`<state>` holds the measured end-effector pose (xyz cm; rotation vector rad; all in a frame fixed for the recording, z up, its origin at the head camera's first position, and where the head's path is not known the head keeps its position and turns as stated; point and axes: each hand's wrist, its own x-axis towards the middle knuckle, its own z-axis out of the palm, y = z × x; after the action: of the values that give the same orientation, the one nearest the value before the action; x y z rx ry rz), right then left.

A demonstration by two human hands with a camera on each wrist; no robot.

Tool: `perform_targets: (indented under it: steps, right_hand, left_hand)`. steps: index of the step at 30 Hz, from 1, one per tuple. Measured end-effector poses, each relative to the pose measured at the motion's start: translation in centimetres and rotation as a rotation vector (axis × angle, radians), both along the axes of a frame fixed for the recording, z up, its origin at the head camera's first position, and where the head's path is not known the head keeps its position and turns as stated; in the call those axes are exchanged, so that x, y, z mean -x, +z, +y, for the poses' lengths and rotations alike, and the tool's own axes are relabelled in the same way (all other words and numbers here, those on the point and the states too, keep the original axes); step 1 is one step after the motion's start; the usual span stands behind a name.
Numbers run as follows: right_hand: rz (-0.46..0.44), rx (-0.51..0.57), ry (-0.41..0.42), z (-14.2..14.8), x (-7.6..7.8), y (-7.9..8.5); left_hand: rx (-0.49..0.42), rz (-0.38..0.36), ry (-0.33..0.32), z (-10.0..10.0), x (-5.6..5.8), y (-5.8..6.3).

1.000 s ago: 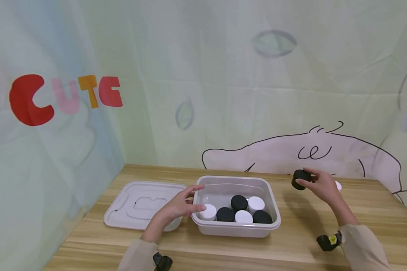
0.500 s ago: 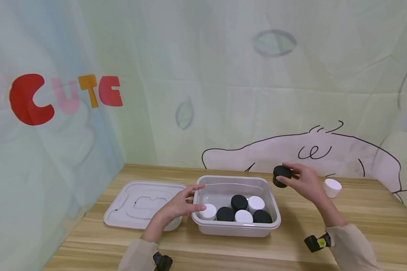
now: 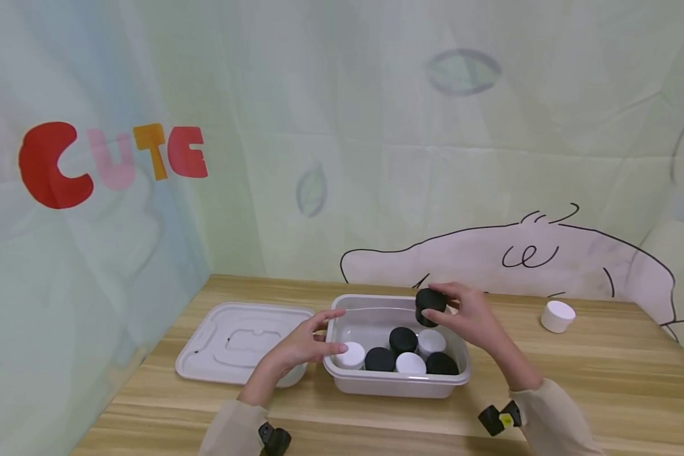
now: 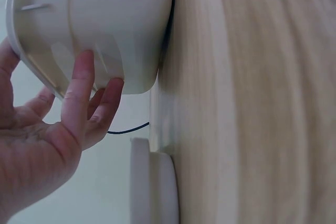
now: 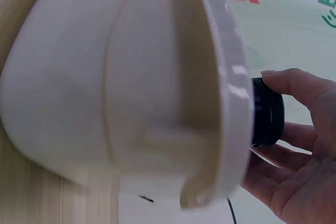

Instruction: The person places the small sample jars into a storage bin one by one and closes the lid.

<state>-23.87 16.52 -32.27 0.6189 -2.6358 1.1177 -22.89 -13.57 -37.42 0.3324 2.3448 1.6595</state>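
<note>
A white plastic bin (image 3: 393,387) stands on the table with several small round black and white jars in its front part, among them a black jar (image 3: 403,341) and a white jar (image 3: 351,356). My left hand (image 3: 299,345) grips the bin's left rim; in the left wrist view, some fingers (image 4: 81,85) lie against its outer wall. Over the bin's back right part, my right hand (image 3: 475,316) pinches another black jar (image 3: 431,299) between thumb and fingers. In the right wrist view, the bin's rim partly hides this held jar (image 5: 268,113).
A flat white lid (image 3: 205,354) lies on the table left of the bin. One white jar (image 3: 558,318) stands apart at the back right of the wooden table (image 3: 593,392). A printed cloth (image 3: 376,177) hangs behind and to the left.
My right hand has carried the black jar leftward from the table's right side to above the bin. The white jar at the right has come into full view. My left hand stays on the rim.
</note>
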Motion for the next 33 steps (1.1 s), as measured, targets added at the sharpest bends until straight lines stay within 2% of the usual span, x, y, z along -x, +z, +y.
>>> perform_targets:
  steps: [6, 15, 23, 33]
  right_hand:
    - [-0.045, -0.012, 0.041, -1.8, 0.1, -0.6]
    - [-0.046, -0.038, 0.115, -4.7, 0.3, -1.4]
    - [-0.064, -0.148, 0.107, -6.9, 0.4, -2.3]
    - [-0.093, -0.197, 0.121, -8.0, 1.0, -3.8]
  left_hand:
    - [-0.031, -0.005, -0.025, 0.0, 0.0, 0.0]
    - [0.003, -0.003, 0.004, 0.1, -0.2, 0.2]
    - [-0.006, -0.013, -0.010, 0.2, -0.1, 0.2]
    - [-0.023, -0.022, -0.017, 0.1, 0.0, 0.1]
